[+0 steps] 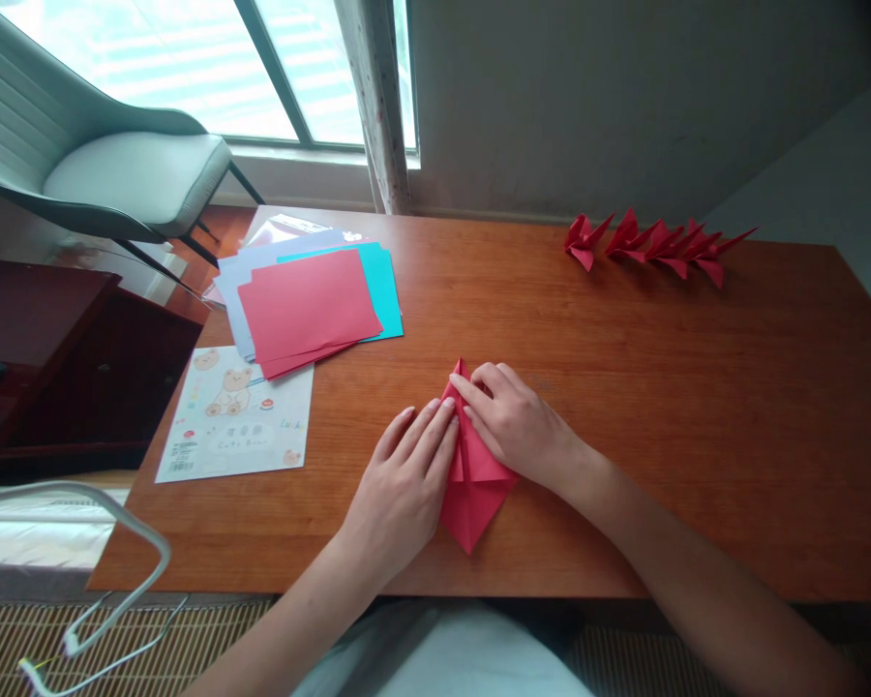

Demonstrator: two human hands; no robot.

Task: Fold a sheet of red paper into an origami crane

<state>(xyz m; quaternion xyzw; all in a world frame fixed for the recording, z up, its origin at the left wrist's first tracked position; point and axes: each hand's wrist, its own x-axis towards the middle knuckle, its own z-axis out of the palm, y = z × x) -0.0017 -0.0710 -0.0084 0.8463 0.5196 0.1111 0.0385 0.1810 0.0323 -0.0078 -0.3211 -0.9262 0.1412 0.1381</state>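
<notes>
A partly folded red paper (473, 494) lies on the wooden table (624, 387) near its front edge, shaped like a narrow kite. My left hand (406, 479) rests flat on its left side with the fingers stretched out. My right hand (512, 416) presses on the upper right part, its fingers extended along a fold near the top point. Both hands touch the paper and each other's fingertips almost meet.
A stack of coloured sheets (312, 300), red on top of blue and lilac, lies at the back left. A printed sheet with bears (236, 416) sits in front of it. Several folded red paper cranes (657, 242) stand at the back right. A chair (116, 165) stands by the window.
</notes>
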